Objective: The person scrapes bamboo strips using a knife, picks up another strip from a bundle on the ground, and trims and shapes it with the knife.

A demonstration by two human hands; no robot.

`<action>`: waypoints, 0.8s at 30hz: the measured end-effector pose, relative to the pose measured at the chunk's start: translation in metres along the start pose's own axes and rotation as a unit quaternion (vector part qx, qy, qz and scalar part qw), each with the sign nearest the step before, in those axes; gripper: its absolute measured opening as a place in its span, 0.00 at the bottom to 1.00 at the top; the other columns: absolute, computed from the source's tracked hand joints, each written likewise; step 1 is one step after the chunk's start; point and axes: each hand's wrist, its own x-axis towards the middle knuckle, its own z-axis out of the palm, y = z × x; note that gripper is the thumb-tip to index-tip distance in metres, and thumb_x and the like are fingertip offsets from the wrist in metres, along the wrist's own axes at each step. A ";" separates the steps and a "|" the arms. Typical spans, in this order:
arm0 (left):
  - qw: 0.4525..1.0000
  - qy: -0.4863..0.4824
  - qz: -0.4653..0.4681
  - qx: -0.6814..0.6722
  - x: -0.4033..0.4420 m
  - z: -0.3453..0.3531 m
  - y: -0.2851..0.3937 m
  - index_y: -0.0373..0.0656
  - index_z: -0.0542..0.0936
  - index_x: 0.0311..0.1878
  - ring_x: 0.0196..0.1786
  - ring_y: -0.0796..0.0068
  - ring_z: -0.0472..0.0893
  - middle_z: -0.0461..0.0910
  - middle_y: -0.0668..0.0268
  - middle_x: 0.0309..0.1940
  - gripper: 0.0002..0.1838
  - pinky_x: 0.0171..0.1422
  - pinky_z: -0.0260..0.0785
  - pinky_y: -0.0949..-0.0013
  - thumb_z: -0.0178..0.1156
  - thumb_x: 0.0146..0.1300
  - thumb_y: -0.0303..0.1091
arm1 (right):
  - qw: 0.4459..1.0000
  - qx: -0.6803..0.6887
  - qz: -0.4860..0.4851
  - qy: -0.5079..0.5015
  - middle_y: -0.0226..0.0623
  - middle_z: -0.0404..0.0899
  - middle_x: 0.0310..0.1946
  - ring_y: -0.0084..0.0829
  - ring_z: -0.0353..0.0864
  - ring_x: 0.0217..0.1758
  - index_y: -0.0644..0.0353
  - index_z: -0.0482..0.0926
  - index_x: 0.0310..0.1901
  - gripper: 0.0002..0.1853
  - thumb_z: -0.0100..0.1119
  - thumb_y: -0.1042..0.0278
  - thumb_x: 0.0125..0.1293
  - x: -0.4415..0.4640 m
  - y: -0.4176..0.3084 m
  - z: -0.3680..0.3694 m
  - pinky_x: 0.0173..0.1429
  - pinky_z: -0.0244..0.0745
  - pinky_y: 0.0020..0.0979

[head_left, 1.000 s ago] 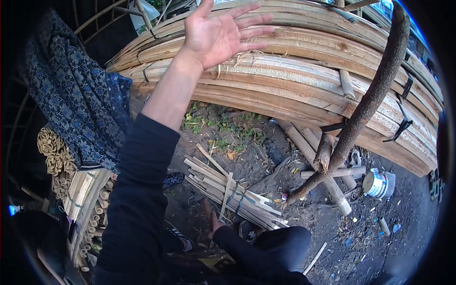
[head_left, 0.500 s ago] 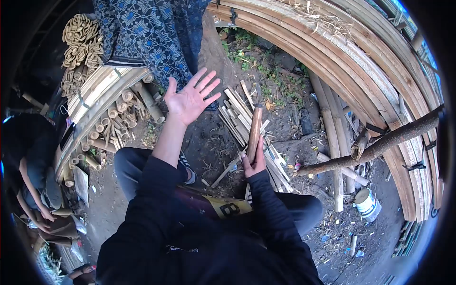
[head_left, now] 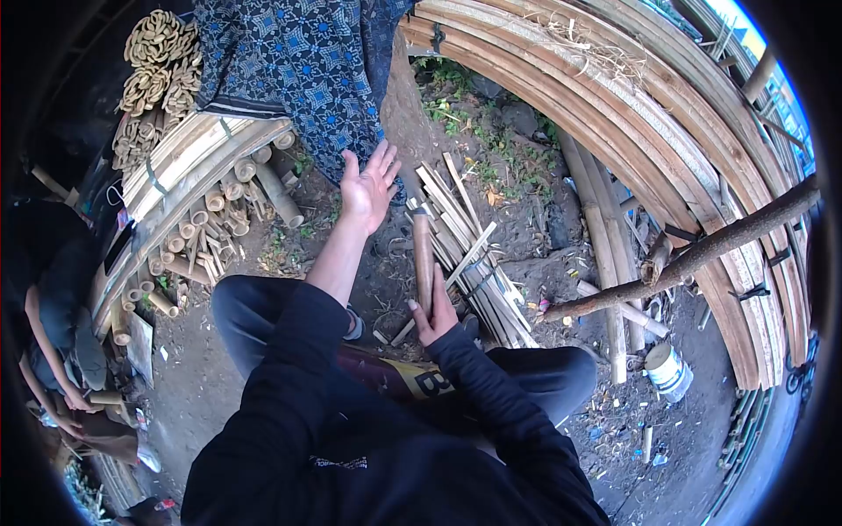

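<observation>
On the dirt ground (head_left: 189, 377) lie bundled wooden strips (head_left: 502, 309); the left hand (head_left: 367, 195) extends its fingers, palm showing, while the right hand (head_left: 438, 319) grips a brown rod (head_left: 423, 259).

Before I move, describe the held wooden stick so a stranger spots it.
From the long plank stack, drop left to the pale slat bundle. Beside it in view, the right hand holds the stick: rounder and browner than any slat.
</observation>
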 end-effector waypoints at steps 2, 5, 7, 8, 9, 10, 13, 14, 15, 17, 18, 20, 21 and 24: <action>0.998 0.038 0.035 0.045 0.003 0.012 -0.007 0.50 0.47 0.75 0.78 0.58 0.41 0.44 0.64 0.77 0.51 0.74 0.13 0.45 0.15 0.58 0.78 | 0.999 -0.008 -0.030 -0.027 0.72 0.67 0.55 0.62 0.69 0.60 0.62 0.36 0.73 0.45 0.56 0.70 0.62 0.007 -0.003 -0.003 0.64 0.65 0.41; 0.997 0.023 -0.006 0.069 0.008 0.002 -0.028 0.48 0.47 0.75 0.78 0.58 0.42 0.44 0.62 0.76 0.48 0.76 0.17 0.49 0.19 0.62 0.75 | 0.993 0.021 0.033 -0.114 0.67 0.67 0.58 0.58 0.71 0.61 0.58 0.38 0.74 0.45 0.58 0.67 0.62 0.010 0.025 -0.012 0.64 0.65 0.39; 0.964 0.061 0.009 0.260 0.012 -0.017 -0.039 0.46 0.48 0.75 0.77 0.58 0.43 0.45 0.60 0.76 0.45 0.77 0.22 0.51 0.22 0.66 0.71 | 0.975 0.082 0.192 -0.082 0.63 0.71 0.55 0.54 0.74 0.59 0.59 0.39 0.73 0.48 0.62 0.63 0.61 0.019 0.064 -0.028 0.61 0.68 0.37; 0.943 0.060 -0.011 0.327 0.011 -0.036 -0.044 0.44 0.49 0.75 0.77 0.58 0.44 0.46 0.58 0.76 0.43 0.78 0.27 0.54 0.26 0.68 0.68 | 0.982 0.115 0.150 0.002 0.60 0.72 0.56 0.46 0.75 0.59 0.61 0.44 0.73 0.48 0.65 0.61 0.59 0.021 0.106 -0.026 0.61 0.68 0.34; 0.938 0.073 -0.053 0.336 0.006 -0.056 -0.053 0.42 0.54 0.73 0.77 0.58 0.47 0.52 0.56 0.74 0.42 0.78 0.31 0.57 0.30 0.69 0.67 | 0.954 0.172 0.246 0.008 0.57 0.72 0.56 0.42 0.75 0.59 0.64 0.49 0.71 0.47 0.68 0.60 0.57 0.027 0.116 -0.045 0.62 0.67 0.32; 0.924 0.100 -0.110 0.351 -0.005 -0.074 -0.058 0.38 0.68 0.66 0.73 0.58 0.56 0.62 0.53 0.69 0.38 0.76 0.41 0.60 0.34 0.70 0.64 | 0.959 0.129 0.241 0.073 0.57 0.73 0.56 0.43 0.75 0.58 0.65 0.51 0.70 0.47 0.70 0.60 0.54 0.028 0.154 -0.050 0.62 0.67 0.32; 0.889 0.206 -0.102 0.396 -0.053 -0.092 -0.070 0.37 0.80 0.51 0.61 0.66 0.71 0.74 0.57 0.59 0.27 0.69 0.54 0.64 0.44 0.72 0.53 | 0.894 0.088 0.429 0.090 0.46 0.75 0.42 0.36 0.79 0.37 0.65 0.63 0.58 0.33 0.70 0.69 0.52 0.031 0.164 -0.085 0.36 0.78 0.34; 0.888 0.251 -0.106 0.370 -0.063 -0.111 -0.080 0.38 0.82 0.48 0.57 0.69 0.74 0.77 0.59 0.56 0.24 0.66 0.57 0.65 0.48 0.72 0.50 | 0.886 0.099 0.439 0.107 0.45 0.75 0.40 0.37 0.78 0.34 0.65 0.64 0.56 0.32 0.70 0.69 0.51 0.029 0.173 -0.084 0.31 0.77 0.36; 0.856 0.268 -0.112 0.427 -0.076 -0.117 -0.082 0.35 0.80 0.44 0.52 0.72 0.76 0.80 0.60 0.50 0.23 0.58 0.65 0.68 0.51 0.71 0.49 | 0.878 0.106 0.450 0.122 0.45 0.75 0.38 0.38 0.78 0.31 0.64 0.64 0.54 0.31 0.70 0.68 0.51 0.023 0.192 -0.077 0.26 0.77 0.38; 0.854 0.258 0.041 0.449 -0.096 -0.121 -0.105 0.36 0.78 0.49 0.46 0.73 0.79 0.83 0.60 0.42 0.18 0.56 0.65 0.69 0.52 0.71 0.43 | 0.899 0.046 0.431 0.071 0.46 0.76 0.40 0.38 0.78 0.31 0.64 0.63 0.57 0.33 0.70 0.69 0.51 0.018 0.205 -0.070 0.29 0.78 0.37; 0.882 0.247 -0.065 0.395 -0.101 -0.125 -0.101 0.36 0.78 0.49 0.45 0.73 0.80 0.83 0.60 0.41 0.17 0.55 0.66 0.68 0.52 0.71 0.42 | 0.896 0.039 0.440 0.046 0.47 0.76 0.40 0.38 0.78 0.31 0.63 0.63 0.59 0.35 0.70 0.68 0.51 0.022 0.178 -0.074 0.30 0.78 0.37; 0.909 0.221 -0.082 0.343 -0.103 -0.114 -0.094 0.36 0.79 0.44 0.41 0.74 0.81 0.83 0.60 0.36 0.18 0.50 0.68 0.67 0.51 0.71 0.44 | 0.889 0.117 0.442 -0.013 0.43 0.78 0.35 0.34 0.78 0.29 0.62 0.65 0.58 0.32 0.68 0.67 0.53 0.035 0.169 -0.078 0.27 0.75 0.36; 0.916 0.224 -0.077 0.324 -0.098 -0.108 -0.094 0.36 0.79 0.44 0.41 0.74 0.81 0.83 0.60 0.36 0.18 0.50 0.68 0.67 0.51 0.71 0.44 | 0.867 0.180 0.464 -0.039 0.41 0.78 0.33 0.32 0.78 0.28 0.62 0.67 0.57 0.30 0.68 0.67 0.54 0.047 0.152 -0.087 0.26 0.74 0.35; 0.867 0.189 -0.060 0.457 -0.077 -0.028 -0.044 0.38 0.78 0.46 0.40 0.66 0.82 0.83 0.61 0.37 0.18 0.50 0.70 0.67 0.54 0.69 0.45 | 0.874 0.050 0.478 -0.067 0.39 0.78 0.32 0.32 0.78 0.27 0.62 0.71 0.54 0.27 0.69 0.66 0.54 0.105 0.184 -0.106 0.28 0.75 0.34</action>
